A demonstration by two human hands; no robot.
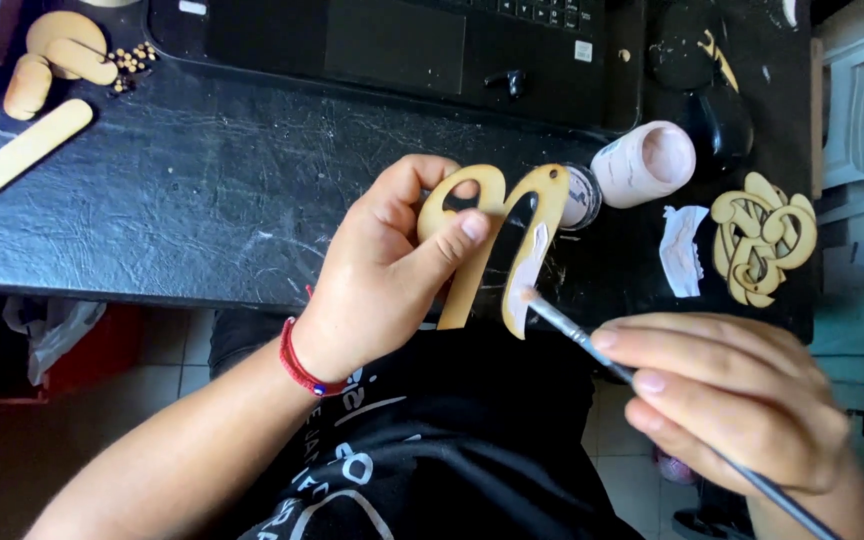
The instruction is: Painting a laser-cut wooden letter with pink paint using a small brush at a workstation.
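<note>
Head view. Left hand (387, 270) closed around a flat wooden cutout (497, 245) shaped like a curved letter, thumb pressed across its front, fingers behind. The cutout is held off the table, over the near edge of the black table (202, 210), near the middle of the scene. It has a small hole at its upper right tip, and a pale painted patch along its right leg.

Right hand (722, 400) at near right, fingers pinched together on a thin dark-handled paintbrush (592, 350). The brush runs up and left from the hand; its tip touches the lower right leg of the cutout, at the painted patch.

Just beyond the cutout, to the right: a small round paint pot (582, 197), partly hidden by the cutout's tip, and touching it on the right an overturned pinkish cup (645, 163) lying on its side. Further right on the table: a white scrap of paper (683, 250) and, just beside it, an interlaced wooden knot cutout (764, 238).

Far edge of the table: a black laptop (402, 45). Far left: rounded wooden pieces (62, 55), a flat wooden stick (27, 147) below them, and a small cluster of beads (132, 62).

Red cord bracelet (297, 362) on the left wrist. Black printed shirt (432, 450) at bottom centre.
</note>
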